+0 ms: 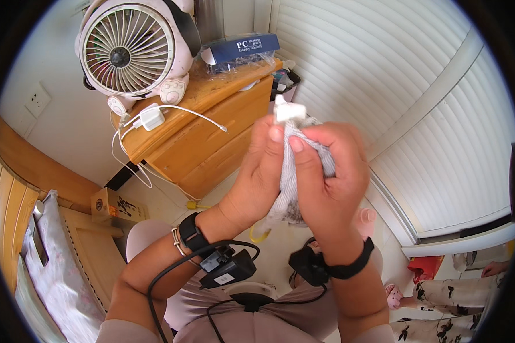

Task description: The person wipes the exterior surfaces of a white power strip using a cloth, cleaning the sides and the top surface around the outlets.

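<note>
Both hands are raised together in front of me, near the middle of the view. Between thumb and fingers, my left hand (pixel 259 171) grips a small white plastic part (pixel 290 112) and the edge of a grey-white cloth (pixel 288 184). My right hand (pixel 332 176) pinches the same cloth just below the white part. The cloth hangs down between my palms, with a dark smudged patch low on it. What exactly the white part is I cannot tell. Black straps with small black devices and cables circle both wrists.
Behind my hands stands a wooden cabinet (pixel 206 145) bearing a pink fan (pixel 128 51), a white charger (pixel 152 118) with cables and a blue box (pixel 242 48). A cardboard box (pixel 116 206) lies on the floor at left. At lower right are another person's patterned trousers (pixel 450 296). White sliding doors (pixel 369 51) border the right.
</note>
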A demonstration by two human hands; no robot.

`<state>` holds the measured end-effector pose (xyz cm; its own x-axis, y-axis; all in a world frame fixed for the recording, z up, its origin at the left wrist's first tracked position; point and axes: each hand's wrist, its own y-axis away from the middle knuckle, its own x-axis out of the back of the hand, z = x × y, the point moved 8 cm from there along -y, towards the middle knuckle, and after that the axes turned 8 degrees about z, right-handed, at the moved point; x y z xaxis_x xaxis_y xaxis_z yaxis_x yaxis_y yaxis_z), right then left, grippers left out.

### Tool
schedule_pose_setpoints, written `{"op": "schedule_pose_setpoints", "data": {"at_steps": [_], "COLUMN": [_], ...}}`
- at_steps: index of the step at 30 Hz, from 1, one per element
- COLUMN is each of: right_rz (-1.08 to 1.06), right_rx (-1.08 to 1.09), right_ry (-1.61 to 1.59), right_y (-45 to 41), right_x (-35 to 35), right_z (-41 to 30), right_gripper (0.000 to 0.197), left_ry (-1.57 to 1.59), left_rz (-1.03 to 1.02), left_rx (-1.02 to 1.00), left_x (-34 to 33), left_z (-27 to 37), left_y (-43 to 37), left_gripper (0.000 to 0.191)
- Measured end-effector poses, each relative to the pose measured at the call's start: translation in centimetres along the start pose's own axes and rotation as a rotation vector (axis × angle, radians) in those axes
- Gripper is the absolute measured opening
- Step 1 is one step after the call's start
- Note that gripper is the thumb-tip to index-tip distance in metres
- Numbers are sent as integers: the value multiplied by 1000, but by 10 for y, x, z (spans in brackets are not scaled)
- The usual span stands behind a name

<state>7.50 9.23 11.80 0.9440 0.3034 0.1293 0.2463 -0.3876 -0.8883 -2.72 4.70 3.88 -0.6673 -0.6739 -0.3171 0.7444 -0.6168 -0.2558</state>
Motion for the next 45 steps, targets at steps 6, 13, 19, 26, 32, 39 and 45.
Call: {"op": "schedule_pose_setpoints", "data": {"at_steps": [6, 13, 19, 26, 32, 39, 45], "right_rz": [-199, -151, -246, -315, -313, -383, -446], "right_rx": [89, -9, 48, -53, -55, -116, -261], "right_ry": [56, -69, -113, -26, -163, -194, -223], "right_y": [38, 33, 19, 19, 16, 23, 31], "right_x": [-21, -4, -14, -3, 2, -24, -23], "right_z": [-15, -2, -16, 22, 2, -4, 15], "right_gripper": [16, 14, 26, 21, 24, 28, 27], "left_ry": [-23, 434, 234, 421, 343, 389, 347], "left_rz": [200, 258, 198, 216, 252, 167, 205], "left_rx": [138, 267, 283, 385, 445, 455, 501], "left_x": [39, 63, 36, 50, 47, 28, 31], "left_z": [4, -5, 3, 1, -15, -16, -25], "left_y": [-17, -31, -16, -15, -10, -3, -1], "left_gripper": [73, 60, 57, 52, 53, 56, 57]}}
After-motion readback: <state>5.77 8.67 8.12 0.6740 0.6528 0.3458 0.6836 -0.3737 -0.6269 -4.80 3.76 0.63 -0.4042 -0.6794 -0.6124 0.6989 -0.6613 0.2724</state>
